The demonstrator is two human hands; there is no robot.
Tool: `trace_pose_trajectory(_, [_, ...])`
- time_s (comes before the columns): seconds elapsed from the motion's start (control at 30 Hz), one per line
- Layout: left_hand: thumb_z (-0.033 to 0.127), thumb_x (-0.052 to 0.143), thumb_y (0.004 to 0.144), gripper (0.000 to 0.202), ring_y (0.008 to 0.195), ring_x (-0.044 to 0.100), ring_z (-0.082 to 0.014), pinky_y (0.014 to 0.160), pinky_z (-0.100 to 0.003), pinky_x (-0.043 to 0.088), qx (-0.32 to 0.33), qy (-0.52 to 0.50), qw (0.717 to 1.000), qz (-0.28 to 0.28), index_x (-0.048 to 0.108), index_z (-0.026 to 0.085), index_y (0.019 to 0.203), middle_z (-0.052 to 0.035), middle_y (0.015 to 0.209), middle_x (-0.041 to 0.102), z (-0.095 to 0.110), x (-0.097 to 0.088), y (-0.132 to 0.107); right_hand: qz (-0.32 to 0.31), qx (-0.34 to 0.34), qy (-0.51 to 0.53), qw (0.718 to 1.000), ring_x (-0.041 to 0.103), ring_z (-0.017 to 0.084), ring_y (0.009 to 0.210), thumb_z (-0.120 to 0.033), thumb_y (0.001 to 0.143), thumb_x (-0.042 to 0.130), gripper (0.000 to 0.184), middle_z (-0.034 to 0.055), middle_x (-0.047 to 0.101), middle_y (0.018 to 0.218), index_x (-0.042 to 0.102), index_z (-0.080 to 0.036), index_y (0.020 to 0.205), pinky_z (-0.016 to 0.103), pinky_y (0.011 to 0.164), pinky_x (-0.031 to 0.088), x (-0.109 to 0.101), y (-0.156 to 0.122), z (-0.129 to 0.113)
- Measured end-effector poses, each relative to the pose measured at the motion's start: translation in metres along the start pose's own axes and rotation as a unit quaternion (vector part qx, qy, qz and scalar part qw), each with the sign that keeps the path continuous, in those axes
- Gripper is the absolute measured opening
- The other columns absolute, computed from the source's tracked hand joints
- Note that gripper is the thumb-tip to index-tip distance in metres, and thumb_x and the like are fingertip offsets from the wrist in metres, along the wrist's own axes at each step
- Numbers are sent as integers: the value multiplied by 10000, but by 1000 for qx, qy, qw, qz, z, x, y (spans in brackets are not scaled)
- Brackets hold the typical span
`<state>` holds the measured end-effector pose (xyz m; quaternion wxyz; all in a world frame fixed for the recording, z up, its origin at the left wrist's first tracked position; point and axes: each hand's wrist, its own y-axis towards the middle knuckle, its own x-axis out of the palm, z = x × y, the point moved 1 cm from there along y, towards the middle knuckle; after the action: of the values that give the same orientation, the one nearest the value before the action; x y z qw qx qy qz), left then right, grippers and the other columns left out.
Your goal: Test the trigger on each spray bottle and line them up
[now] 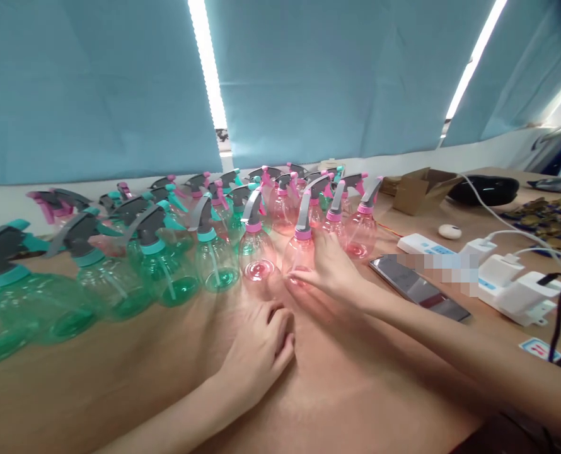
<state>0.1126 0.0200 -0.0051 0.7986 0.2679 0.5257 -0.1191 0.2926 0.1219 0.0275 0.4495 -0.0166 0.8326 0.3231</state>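
Note:
My right hand (pixel 335 271) grips a clear pink spray bottle (pixel 295 255) low on its right side, with the thumb in front and the fingers partly hidden behind it. The bottle stands upright on the table and has a pink collar and a grey trigger head. Near it my left hand (pixel 264 343) rests on the tabletop, fingers curled into a loose fist with nothing seen in them. Just beyond that hand stands another pink spray bottle (pixel 258 252). To its left is a green spray bottle (pixel 217 261) with a turquoise collar.
More green spray bottles (pixel 169 277) line the left side, with several mixed ones behind. To the right lie a phone (pixel 417 287), a white power strip (pixel 432 249) with chargers, a white mouse-like object (pixel 449 231) and an open cardboard box (pixel 422 195). Blue curtains (pixel 309 82) hang behind.

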Motion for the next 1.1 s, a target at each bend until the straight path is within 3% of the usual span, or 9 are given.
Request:
trace_pose_trajectory(0.23, [147, 464, 868, 230, 1099, 557, -282, 945, -479, 494, -7, 20, 1000, -14, 564, 140, 1075, -148, 1165, 570, 3, 0, 2, 10, 57, -36, 998, 481, 432, 1103, -409, 697, 770, 1060, 223, 531, 1178, 101, -150, 1478, 542, 779, 491, 11, 24, -5])
trace_pose_trajectory(0.47, [146, 468, 863, 222, 1105, 557, -289, 952, -487, 493, -9, 22, 1000, -19, 577, 144, 1057, -146, 1163, 580, 3, -1, 2, 15, 59, -42, 997, 506, 443, 1116, -403, 716, 749, 1120, 227, 544, 1215, -11, -185, 1510, 554, 775, 498, 18, 36, -5])
trace_pose_trajectory(0.83, [134, 477, 851, 232, 1080, 569, -283, 931, -479, 503, -9, 21, 1000, -9, 581, 141, 1058, -147, 1155, 586, 3, -1, 2, 14, 81, -24, 996, 499, 435, 1165, -334, 723, 764, 1106, 228, 546, 1254, 10, -186, 1519, 562, 850, 480, 20, 39, -12])
trace_pose_trajectory(1.03, [149, 469, 861, 237, 1089, 568, -292, 937, -488, 497, -8, 25, 1000, -10, 586, 127, 1067, -158, 1159, 584, 4, -1, 1, 55, 38, 28, 997, 509, 381, 1208, -416, 798, 671, 932, 176, 475, 1377, 79, -271, 1503, 540, 900, 472, 1, 8, -14])
trace_pose_trajectory(1.1, [147, 465, 863, 245, 1097, 565, -295, 940, -489, 492, -9, 25, 1000, -13, 584, 118, 1075, -167, 1166, 578, 4, -2, 1, 67, 48, 38, 996, 552, 370, 1159, -445, 813, 645, 871, 170, 523, 1330, 131, -255, 1490, 533, 866, 492, -12, -7, -8])
